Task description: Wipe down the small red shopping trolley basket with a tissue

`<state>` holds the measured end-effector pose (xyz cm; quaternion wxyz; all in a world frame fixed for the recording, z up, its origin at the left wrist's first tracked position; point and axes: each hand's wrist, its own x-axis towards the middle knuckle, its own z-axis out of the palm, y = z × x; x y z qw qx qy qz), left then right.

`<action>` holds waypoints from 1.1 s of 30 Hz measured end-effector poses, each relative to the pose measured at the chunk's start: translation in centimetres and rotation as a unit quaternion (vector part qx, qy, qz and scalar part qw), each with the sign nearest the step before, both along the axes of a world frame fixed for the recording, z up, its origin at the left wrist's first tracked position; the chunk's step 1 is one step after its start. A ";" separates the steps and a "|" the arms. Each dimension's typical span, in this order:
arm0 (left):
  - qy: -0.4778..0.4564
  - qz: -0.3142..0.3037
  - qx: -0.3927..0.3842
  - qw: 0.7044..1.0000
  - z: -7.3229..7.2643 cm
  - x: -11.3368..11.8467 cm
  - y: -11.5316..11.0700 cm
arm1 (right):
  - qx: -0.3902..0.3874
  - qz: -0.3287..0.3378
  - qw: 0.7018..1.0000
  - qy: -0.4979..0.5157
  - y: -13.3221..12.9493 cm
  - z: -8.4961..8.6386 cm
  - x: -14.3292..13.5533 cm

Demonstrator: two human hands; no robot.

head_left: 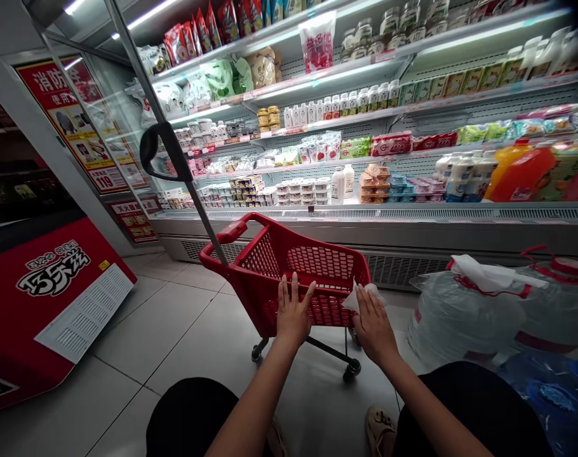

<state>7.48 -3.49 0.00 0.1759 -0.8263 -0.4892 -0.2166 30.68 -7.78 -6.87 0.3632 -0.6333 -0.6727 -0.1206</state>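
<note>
Tiled floor (174, 330); shelves (336, 72) at twelve; bottles (465, 317) at four; left hand (293, 316) splayed, empty, on cart (248, 295); right hand (372, 322) flat on tissue (351, 301)

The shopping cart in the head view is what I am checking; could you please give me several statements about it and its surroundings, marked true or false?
1. The shopping cart is blue. False: it is red.
2. The right hand has a white tissue or cloth under its fingers. True.
3. The left hand holds a bottle. False: its fingers are spread at the cart's near side, with nothing seen in them.
4. Beyond the cart stands a refrigerated display with stocked shelves. True.
5. The large bagged bottles stand left of the cart in the view. False: they are to its right.
</note>
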 end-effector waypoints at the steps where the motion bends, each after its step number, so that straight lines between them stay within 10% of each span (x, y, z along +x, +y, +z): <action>1: -0.006 -0.001 -0.001 1.000 -0.1 0.4 -0.2 | 0.008 0.007 1.000 -0.004 0.3 0.2 -0.7; 10: 0.015 0.019 0.000 1.000 -0.2 0.7 -1.0 | 0.008 0.114 0.991 -0.073 3.2 3.1 -8.3; 23: 0.022 0.005 -0.018 1.000 0.0 0.7 -1.6 | -0.076 -0.015 0.997 0.003 0.9 -0.6 4.8; 33: 0.023 0.001 -0.012 1.000 -0.2 2.1 -1.7 | -0.033 0.099 0.992 -0.065 3.5 3.5 -6.0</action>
